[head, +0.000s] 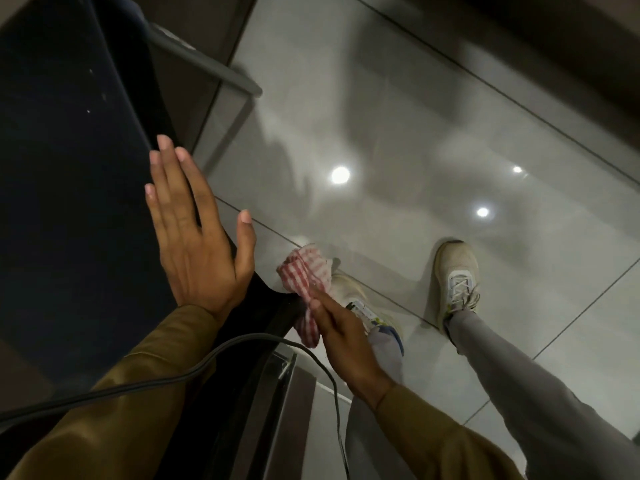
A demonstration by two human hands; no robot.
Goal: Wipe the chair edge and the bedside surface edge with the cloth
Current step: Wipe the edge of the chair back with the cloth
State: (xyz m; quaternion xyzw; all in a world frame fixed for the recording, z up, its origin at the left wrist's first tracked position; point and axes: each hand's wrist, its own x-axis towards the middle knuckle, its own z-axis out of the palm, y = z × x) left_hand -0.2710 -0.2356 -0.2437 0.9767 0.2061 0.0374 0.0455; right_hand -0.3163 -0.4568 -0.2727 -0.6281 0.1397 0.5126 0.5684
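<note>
Head view, looking steeply down.

Left hand (pixel 194 233): flat and released, fingers spread, palm resting on the dark glossy surface (pixel 69 168) near its right-hand rim. It grasps nothing; it appears to brace the body.

Right hand (pixel 341 336): clenched around the lower end of the cloth (pixel 304 282), a red-and-white checked rag. The bunched upper end of the cloth lies against the outer edge (pixel 277 308) of the dark surface, just beside the left wrist.

Dark surface: whether this is the bedside surface or part of the chair is hard to tell from this angle and in this dim light; the bedside surface seems the likelier.

Other items: a black cable (pixel 166 379) crossing both olive sleeves; a grey metal frame (pixel 207 67) at upper left, possibly the chair; pale glossy floor tiles (pixel 415 133); two pale shoes below.

Step in hand, as judged: wiping an edge, cloth at the near stretch of it.

Next move calls for: drawing the cloth along the rim with steady pressure, keeping it folded over the edge, and clearing the cable.
</note>
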